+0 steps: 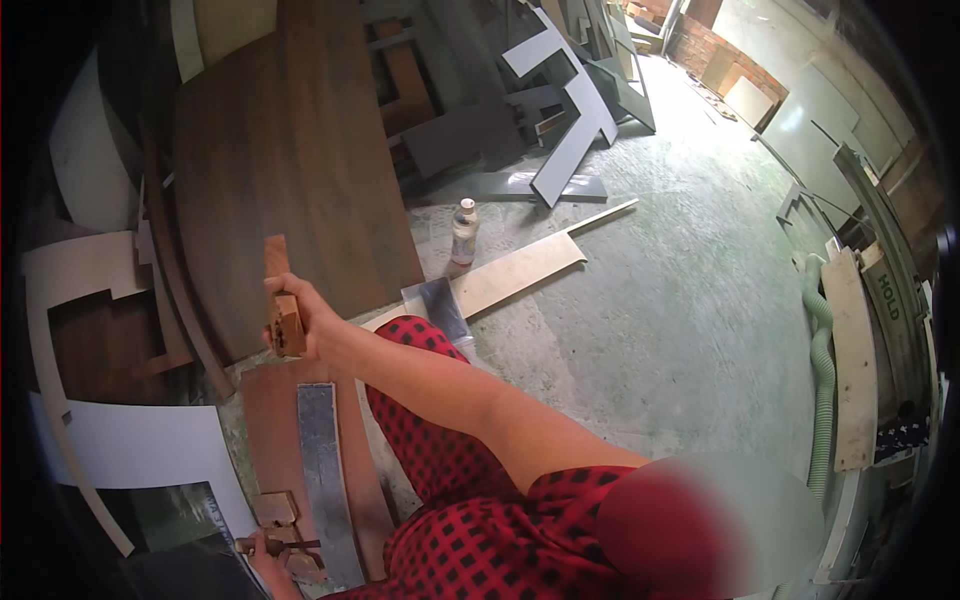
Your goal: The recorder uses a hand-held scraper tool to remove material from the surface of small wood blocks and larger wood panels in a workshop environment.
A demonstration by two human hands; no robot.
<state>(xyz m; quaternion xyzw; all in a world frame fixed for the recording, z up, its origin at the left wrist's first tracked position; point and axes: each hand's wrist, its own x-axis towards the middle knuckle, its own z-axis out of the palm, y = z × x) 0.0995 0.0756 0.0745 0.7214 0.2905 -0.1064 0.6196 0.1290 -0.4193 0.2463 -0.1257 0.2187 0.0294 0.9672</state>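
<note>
in the right hand, a small brown wooden block

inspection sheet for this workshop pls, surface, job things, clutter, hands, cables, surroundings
surface: rough pale green concrete floor, dusty.
job's things: small brown wooden block gripped in one hand; reddish-brown board carrying a grey metal strip; small wooden blocks at the lower edge.
clutter: clear plastic bottle standing on the floor; long pale plank; grey cut panels; large dark brown tabletop.
hands: right hand closed on the block, raised; left hand low among the small blocks, grip unclear.
cables: nothing seen; a pale green ribbed hose on the right.
surroundings: boards stacked along the edges.
</note>
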